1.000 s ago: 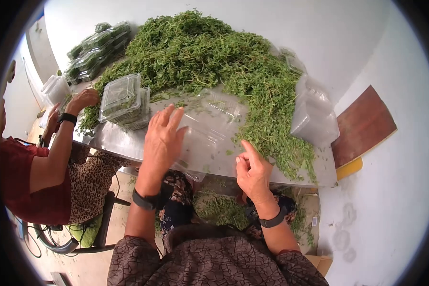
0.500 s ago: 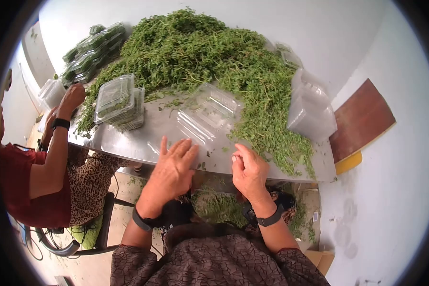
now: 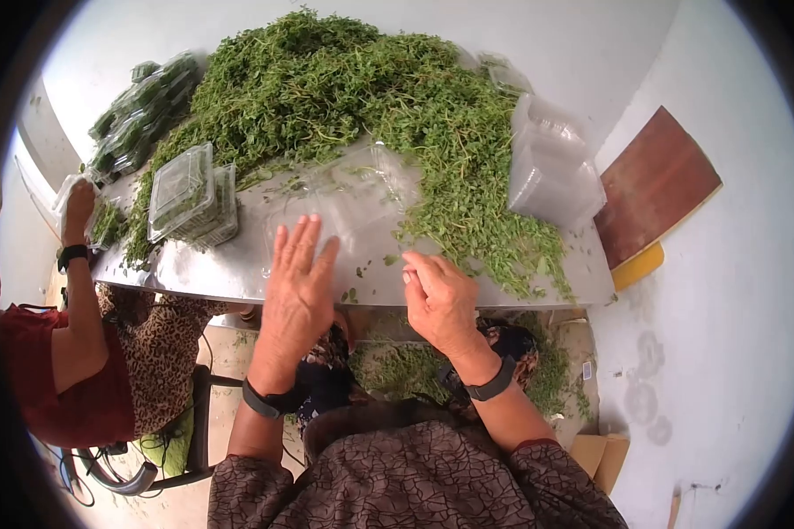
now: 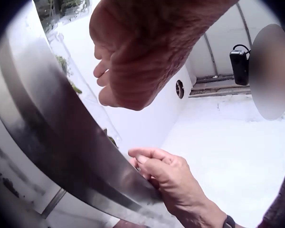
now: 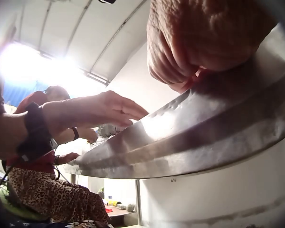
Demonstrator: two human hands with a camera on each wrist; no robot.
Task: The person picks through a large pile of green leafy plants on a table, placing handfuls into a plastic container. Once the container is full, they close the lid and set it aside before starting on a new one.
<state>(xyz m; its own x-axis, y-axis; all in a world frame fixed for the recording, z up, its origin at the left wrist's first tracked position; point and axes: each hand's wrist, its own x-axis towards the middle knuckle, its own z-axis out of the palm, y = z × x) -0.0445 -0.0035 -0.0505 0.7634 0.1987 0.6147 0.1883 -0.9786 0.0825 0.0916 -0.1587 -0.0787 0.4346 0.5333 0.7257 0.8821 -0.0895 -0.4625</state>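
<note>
My left hand (image 3: 302, 251) lies flat with straight fingers on the steel table (image 3: 220, 269), its fingertips at the near edge of an open clear clamshell container (image 3: 362, 194). My right hand (image 3: 415, 269) rests at the table's near edge with fingers curled and thumb against forefinger; I see nothing between them. A big heap of green herbs (image 3: 344, 88) covers the far half of the table. From below, the left wrist view shows the left hand (image 4: 128, 71) over the table and the right hand (image 4: 156, 164) at its rim. The right wrist view shows curled right fingers (image 5: 180, 66).
Filled clamshells (image 3: 185, 189) are stacked at the left, with more packed ones (image 3: 137, 110) beyond. A stack of empty clamshells (image 3: 551, 167) stands at the right. Another person (image 3: 71, 353) sits at the left, a hand (image 3: 79, 198) on a container. A brown board (image 3: 657, 185) leans against the wall.
My left hand drew back from the open clamshell to the table's near edge, then slid forward again. My right forefinger curled in. The other person's hand moved further left.
</note>
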